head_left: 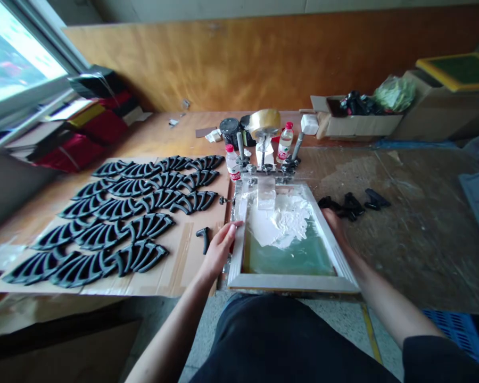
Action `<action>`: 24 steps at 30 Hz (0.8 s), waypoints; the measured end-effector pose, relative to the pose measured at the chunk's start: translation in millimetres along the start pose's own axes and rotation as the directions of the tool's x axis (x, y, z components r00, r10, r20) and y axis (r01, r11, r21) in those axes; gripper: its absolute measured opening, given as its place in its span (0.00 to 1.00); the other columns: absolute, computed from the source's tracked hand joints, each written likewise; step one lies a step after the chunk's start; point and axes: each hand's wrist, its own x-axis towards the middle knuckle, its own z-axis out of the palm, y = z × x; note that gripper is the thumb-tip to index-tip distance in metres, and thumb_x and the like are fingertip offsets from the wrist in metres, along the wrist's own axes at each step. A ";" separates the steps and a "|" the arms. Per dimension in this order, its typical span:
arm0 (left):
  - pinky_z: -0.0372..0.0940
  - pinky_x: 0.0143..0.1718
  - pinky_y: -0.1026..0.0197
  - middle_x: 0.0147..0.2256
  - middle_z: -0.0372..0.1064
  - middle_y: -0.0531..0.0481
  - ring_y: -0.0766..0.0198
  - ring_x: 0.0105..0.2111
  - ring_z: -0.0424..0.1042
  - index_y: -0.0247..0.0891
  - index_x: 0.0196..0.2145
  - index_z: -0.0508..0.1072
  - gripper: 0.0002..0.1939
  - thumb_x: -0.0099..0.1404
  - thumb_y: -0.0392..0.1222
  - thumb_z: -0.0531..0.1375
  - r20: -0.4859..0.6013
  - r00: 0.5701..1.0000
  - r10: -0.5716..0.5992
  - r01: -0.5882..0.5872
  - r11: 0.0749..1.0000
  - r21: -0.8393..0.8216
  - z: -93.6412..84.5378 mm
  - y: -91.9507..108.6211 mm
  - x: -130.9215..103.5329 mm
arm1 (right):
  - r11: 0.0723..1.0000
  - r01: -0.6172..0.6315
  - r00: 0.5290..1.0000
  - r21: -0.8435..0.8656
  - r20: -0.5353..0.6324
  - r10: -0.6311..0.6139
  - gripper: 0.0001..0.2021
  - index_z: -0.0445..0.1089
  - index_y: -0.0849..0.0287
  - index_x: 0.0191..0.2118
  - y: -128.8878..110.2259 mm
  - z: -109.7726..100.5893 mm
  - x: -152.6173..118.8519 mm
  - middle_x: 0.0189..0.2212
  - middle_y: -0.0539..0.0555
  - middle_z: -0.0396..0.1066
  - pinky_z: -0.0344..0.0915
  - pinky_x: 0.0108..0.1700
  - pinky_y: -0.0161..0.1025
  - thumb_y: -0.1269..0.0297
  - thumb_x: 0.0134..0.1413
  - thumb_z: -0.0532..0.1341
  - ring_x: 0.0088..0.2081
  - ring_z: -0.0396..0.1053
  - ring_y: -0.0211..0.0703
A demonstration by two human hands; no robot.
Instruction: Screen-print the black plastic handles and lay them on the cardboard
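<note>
A screen printing frame (293,282) with a pale metal border lies in front of me, thick white ink (291,221) spread over the upper part of its green mesh (287,258). My left hand (219,249) is closed at the frame's left edge, thumb and forefinger against the rim. On the other side, my right hand (334,222) is by the right rim, close to several loose black handle-shaped parts (351,205); its fingers are mostly hidden. One black handle-shaped part (203,239) lies on cardboard just left of my left hand. A squeegee block (266,194) rests at the ink's top edge.
Rows of black curved parts (112,231) cover the cardboard sheet (183,266) on the left. Behind the frame stand a clamp (267,169), a tape roll (264,122) and two red-capped bottles (285,142). An open carton (363,125) stands back right; red boxes (75,151) back left.
</note>
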 end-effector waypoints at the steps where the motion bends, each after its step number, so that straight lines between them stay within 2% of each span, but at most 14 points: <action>1: 0.56 0.24 0.67 0.28 0.66 0.54 0.68 0.24 0.62 0.42 0.57 0.67 0.28 0.65 0.59 0.52 0.010 1.000 -0.012 0.012 0.999 0.031 3.7 -17.3 -0.1 | 0.999 -0.028 0.997 -0.024 -0.068 0.027 0.20 0.73 0.66 0.40 1.5 -5.2 9.0 0.36 0.55 0.72 0.70 0.42 0.42 0.54 0.62 0.52 0.34 0.71 0.42; 2: 0.55 0.24 0.67 0.27 0.64 0.55 0.69 0.23 0.61 0.43 0.60 0.62 0.29 0.65 0.56 0.53 0.009 1.000 -0.019 0.018 0.997 0.077 8.0 -33.4 1.5 | 0.998 -0.028 0.993 -0.054 -0.115 0.022 0.18 0.73 0.66 0.42 -2.2 -6.7 18.1 0.40 0.58 0.72 0.69 0.44 0.43 0.56 0.61 0.54 0.37 0.71 0.44; 4: 0.54 0.24 0.67 0.25 0.61 0.57 0.69 0.23 0.60 0.44 0.63 0.57 0.31 0.65 0.53 0.54 -0.027 0.999 -0.025 0.030 0.979 0.202 16.0 -59.4 7.7 | 0.991 0.066 0.989 -0.116 -0.123 -0.080 0.19 0.69 0.63 0.51 -23.7 1.5 35.0 0.51 0.63 0.66 0.66 0.51 0.48 0.61 0.55 0.60 0.48 0.68 0.51; 6: 0.55 0.26 0.66 0.25 0.62 0.57 0.68 0.24 0.62 0.43 0.63 0.57 0.31 0.65 0.51 0.53 -0.056 0.998 -0.030 0.046 0.948 0.315 21.1 -74.7 15.1 | 0.958 0.226 0.973 -0.174 -0.013 -0.232 0.28 0.63 0.62 0.57 -55.9 20.3 49.2 0.59 0.65 0.58 0.61 0.56 0.50 0.63 0.50 0.65 0.56 0.61 0.56; 8: 0.56 0.27 0.65 0.27 0.64 0.55 0.66 0.26 0.64 0.42 0.63 0.58 0.30 0.65 0.51 0.52 -0.045 0.998 -0.049 0.062 0.931 0.360 22.4 -80.4 20.6 | 0.919 0.320 0.946 -0.232 0.138 -0.295 0.29 0.61 0.61 0.56 -85.5 41.1 59.4 0.57 0.64 0.60 0.62 0.55 0.49 0.65 0.48 0.66 0.57 0.59 0.56; 10: 0.56 0.28 0.65 0.28 0.66 0.54 0.65 0.28 0.66 0.42 0.62 0.59 0.30 0.65 0.52 0.52 -0.028 0.997 -0.070 0.076 0.926 0.369 21.4 -80.7 23.1 | 0.901 0.323 0.932 -0.290 0.266 -0.248 0.23 0.63 0.60 0.52 -102.9 56.6 63.8 0.49 0.61 0.68 0.64 0.48 0.45 0.67 0.49 0.65 0.50 0.65 0.53; 13: 0.57 0.29 0.65 0.28 0.66 0.54 0.64 0.28 0.67 0.42 0.61 0.60 0.29 0.65 0.53 0.53 -0.023 0.996 -0.086 0.089 0.932 0.351 19.1 -80.6 23.0 | 0.888 0.347 0.878 -0.302 0.438 -0.194 0.12 0.67 0.58 0.44 -105.3 64.5 54.6 0.37 0.56 0.73 0.63 0.40 0.39 0.67 0.52 0.63 0.39 0.69 0.48; 15: 0.57 0.30 0.65 0.29 0.67 0.54 0.64 0.29 0.67 0.43 0.61 0.61 0.29 0.64 0.55 0.53 -0.023 0.996 -0.086 0.089 0.940 0.328 18.5 -83.4 22.5 | 0.860 0.448 0.810 -0.244 0.519 -0.274 0.04 0.70 0.58 0.37 -98.9 61.1 37.7 0.33 0.55 0.73 0.61 0.39 0.38 0.68 0.54 0.61 0.38 0.69 0.47; 19: 0.58 0.30 0.64 0.31 0.69 0.52 0.62 0.31 0.69 0.43 0.61 0.62 0.30 0.64 0.56 0.53 -0.032 0.996 -0.078 0.084 0.946 0.314 19.1 -91.1 23.0 | 0.732 0.679 0.620 -0.050 0.573 -0.536 0.10 0.71 0.59 0.34 -88.0 41.7 0.1 0.32 0.55 0.72 0.59 0.40 0.39 0.77 0.56 0.54 0.39 0.67 0.46; 21: 0.59 0.31 0.64 0.31 0.70 0.51 0.62 0.31 0.69 0.43 0.60 0.62 0.29 0.64 0.56 0.53 -0.040 0.996 -0.076 0.085 0.947 0.308 19.5 -92.5 23.2 | 0.685 0.728 0.540 0.027 0.592 -0.598 0.10 0.71 0.58 0.34 -86.1 31.5 -6.5 0.32 0.55 0.72 0.59 0.40 0.39 0.78 0.54 0.54 0.39 0.67 0.45; 23: 0.60 0.31 0.64 0.32 0.70 0.51 0.62 0.32 0.69 0.42 0.60 0.63 0.29 0.65 0.56 0.53 -0.047 0.996 -0.073 0.084 0.948 0.307 19.5 -91.3 22.8 | 0.693 0.717 0.510 0.080 0.617 -0.599 0.10 0.71 0.57 0.32 -86.3 26.1 -2.8 0.30 0.53 0.72 0.59 0.39 0.38 0.78 0.50 0.57 0.37 0.67 0.44; 24: 0.60 0.32 0.63 0.32 0.71 0.50 0.62 0.32 0.70 0.42 0.59 0.63 0.29 0.65 0.56 0.53 -0.048 0.996 -0.072 0.083 0.946 0.312 19.4 -90.1 22.5 | 0.716 0.693 0.524 0.087 0.622 -0.582 0.09 0.71 0.57 0.30 -87.0 26.1 0.9 0.29 0.52 0.71 0.59 0.38 0.37 0.78 0.49 0.58 0.36 0.67 0.43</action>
